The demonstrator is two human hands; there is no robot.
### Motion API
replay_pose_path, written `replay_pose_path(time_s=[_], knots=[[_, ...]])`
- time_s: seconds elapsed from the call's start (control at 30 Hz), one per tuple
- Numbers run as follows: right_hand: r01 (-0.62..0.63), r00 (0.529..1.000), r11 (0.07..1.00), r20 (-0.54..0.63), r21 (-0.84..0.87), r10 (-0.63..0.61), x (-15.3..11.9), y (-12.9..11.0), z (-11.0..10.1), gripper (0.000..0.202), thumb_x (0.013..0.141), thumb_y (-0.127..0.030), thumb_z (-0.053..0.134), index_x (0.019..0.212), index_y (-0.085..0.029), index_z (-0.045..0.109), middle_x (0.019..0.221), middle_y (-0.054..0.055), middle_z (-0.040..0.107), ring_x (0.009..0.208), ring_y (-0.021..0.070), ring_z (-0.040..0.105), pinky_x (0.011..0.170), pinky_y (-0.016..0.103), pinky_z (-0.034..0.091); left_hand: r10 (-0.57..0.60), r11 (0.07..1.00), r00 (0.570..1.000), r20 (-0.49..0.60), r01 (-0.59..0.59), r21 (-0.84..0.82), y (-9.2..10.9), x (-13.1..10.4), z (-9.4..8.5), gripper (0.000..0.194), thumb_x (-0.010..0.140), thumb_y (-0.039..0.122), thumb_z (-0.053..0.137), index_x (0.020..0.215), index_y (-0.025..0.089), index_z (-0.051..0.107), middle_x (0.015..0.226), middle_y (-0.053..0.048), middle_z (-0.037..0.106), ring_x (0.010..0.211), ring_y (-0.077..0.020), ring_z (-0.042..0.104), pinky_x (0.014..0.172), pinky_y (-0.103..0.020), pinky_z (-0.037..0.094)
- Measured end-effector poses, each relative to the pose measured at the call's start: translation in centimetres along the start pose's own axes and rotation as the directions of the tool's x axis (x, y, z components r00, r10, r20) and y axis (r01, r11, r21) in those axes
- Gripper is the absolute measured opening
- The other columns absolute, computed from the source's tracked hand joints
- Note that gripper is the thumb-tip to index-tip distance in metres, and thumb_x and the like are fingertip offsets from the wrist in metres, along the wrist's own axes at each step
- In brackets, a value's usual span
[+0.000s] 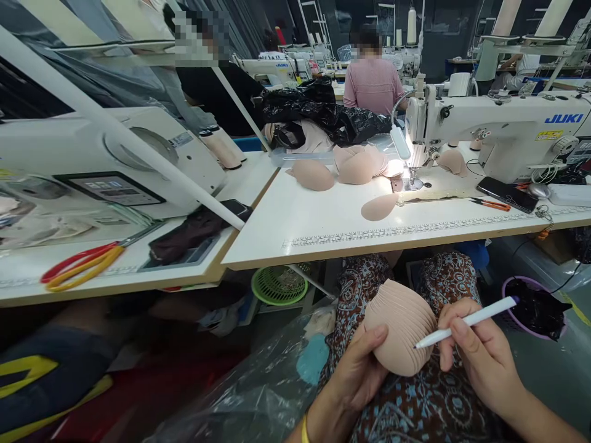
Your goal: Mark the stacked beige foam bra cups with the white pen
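Note:
My left hand [362,363] is closed around a stack of beige bra cups [399,326], held above my lap with the thumb on the near face. The cups' edges lie fanned in many thin curved ridges. In my right hand [480,351] is a white marker pen [466,322], gripped between thumb and fingers. Its dark tip points down-left and is at the stack's right side; whether it touches I cannot tell. The pen's purple end points up to the right.
On the white sewing table [258,237] lie more beige cups [313,175], a phone [506,194] and orange-handled snips [492,204], near a JUKI sewing machine [512,126]. Scissors [87,261] lie on the left table. Below are a green basket [280,300] and a purple-rimmed bin [506,286]. People sit behind.

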State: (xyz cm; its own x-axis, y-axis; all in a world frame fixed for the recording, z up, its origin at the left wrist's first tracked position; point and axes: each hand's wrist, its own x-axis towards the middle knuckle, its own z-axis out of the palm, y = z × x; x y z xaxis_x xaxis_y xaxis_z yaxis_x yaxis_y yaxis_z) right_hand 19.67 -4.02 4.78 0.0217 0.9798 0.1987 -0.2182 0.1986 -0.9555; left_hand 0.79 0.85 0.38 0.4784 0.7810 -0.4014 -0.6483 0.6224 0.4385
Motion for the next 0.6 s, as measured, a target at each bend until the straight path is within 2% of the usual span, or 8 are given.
replay_pose_path(time_s=[0.07, 0.17, 0.27, 0.37, 0.5, 0.6], knots=[[0.005, 1.0, 1.0, -0.011, -0.027, -0.006, -0.04, 0.03, -0.08, 0.022, 0.112, -0.031, 0.047, 0.102, -0.024, 0.065, 0.067, -0.005, 0.066, 0.065, 0.0111, 0.06, 0.069, 0.024, 0.047, 0.006, 1.0, 1.0, -0.01, -0.006, 0.012, -0.01, 0.05, -0.05, 0.111, 0.065, 0.033, 0.099, 0.159, 0.022, 0.041, 0.125, -0.012, 0.076, 0.125, -0.0379, 0.067, 0.117, -0.052, 0.048], [-0.002, 0.999, 0.997, 0.032, -0.08, 0.005, -0.14, 0.04, 0.0, 0.02, 0.112, -0.03, 0.047, 0.104, -0.024, 0.065, 0.071, -0.004, 0.068, 0.068, 0.0111, 0.06, 0.071, 0.024, 0.047, 0.008, 0.999, 1.0, 0.009, -0.009, 0.041, -0.06, 0.12, 0.06, 0.111, 0.065, 0.035, 0.098, 0.159, 0.021, 0.04, 0.125, -0.012, 0.076, 0.122, -0.0369, 0.068, 0.115, -0.051, 0.05], [0.01, 0.998, 0.998, 0.068, -0.063, -0.006, -0.17, -0.06, 0.14, 0.02, 0.112, -0.031, 0.047, 0.105, -0.025, 0.064, 0.071, -0.004, 0.069, 0.07, 0.0117, 0.062, 0.072, 0.024, 0.048, 0.01, 0.998, 1.0, 0.028, -0.012, 0.065, -0.14, 0.13, 0.28, 0.111, 0.066, 0.036, 0.098, 0.159, 0.019, 0.041, 0.126, -0.014, 0.075, 0.121, -0.0368, 0.069, 0.113, -0.05, 0.051], [0.039, 0.998, 0.998, 0.048, -0.049, -0.037, -0.07, -0.15, 0.13, 0.02, 0.113, -0.031, 0.046, 0.105, -0.025, 0.064, 0.069, -0.004, 0.067, 0.069, 0.0116, 0.061, 0.072, 0.025, 0.048, 0.012, 0.997, 1.0, 0.028, -0.014, 0.07, -0.18, 0.07, 0.37, 0.111, 0.065, 0.037, 0.098, 0.158, 0.019, 0.042, 0.125, -0.014, 0.075, 0.118, -0.036, 0.07, 0.108, -0.047, 0.054], [0.029, 0.998, 0.996, 0.054, -0.088, -0.024, -0.04, -0.04, 0.03, 0.02, 0.113, -0.03, 0.047, 0.106, -0.025, 0.064, 0.07, -0.004, 0.068, 0.069, 0.011, 0.061, 0.072, 0.024, 0.047, 0.017, 0.997, 0.999, 0.046, -0.02, 0.075, -0.06, -0.04, 0.46, 0.103, 0.068, 0.037, 0.097, 0.156, 0.02, 0.046, 0.119, -0.012, 0.077, 0.104, -0.0302, 0.074, 0.095, -0.039, 0.06], [0.007, 0.996, 0.997, 0.093, -0.075, 0.0, -0.2, 0.15, 0.14, 0.02, 0.113, -0.031, 0.046, 0.106, -0.024, 0.064, 0.073, -0.003, 0.068, 0.071, 0.012, 0.062, 0.073, 0.025, 0.048, 0.022, 0.997, 0.997, 0.076, -0.028, 0.075, 0.1, -0.06, 0.63, 0.097, 0.07, 0.036, 0.095, 0.154, 0.019, 0.05, 0.116, -0.012, 0.077, 0.106, -0.0306, 0.073, 0.093, -0.038, 0.06]])
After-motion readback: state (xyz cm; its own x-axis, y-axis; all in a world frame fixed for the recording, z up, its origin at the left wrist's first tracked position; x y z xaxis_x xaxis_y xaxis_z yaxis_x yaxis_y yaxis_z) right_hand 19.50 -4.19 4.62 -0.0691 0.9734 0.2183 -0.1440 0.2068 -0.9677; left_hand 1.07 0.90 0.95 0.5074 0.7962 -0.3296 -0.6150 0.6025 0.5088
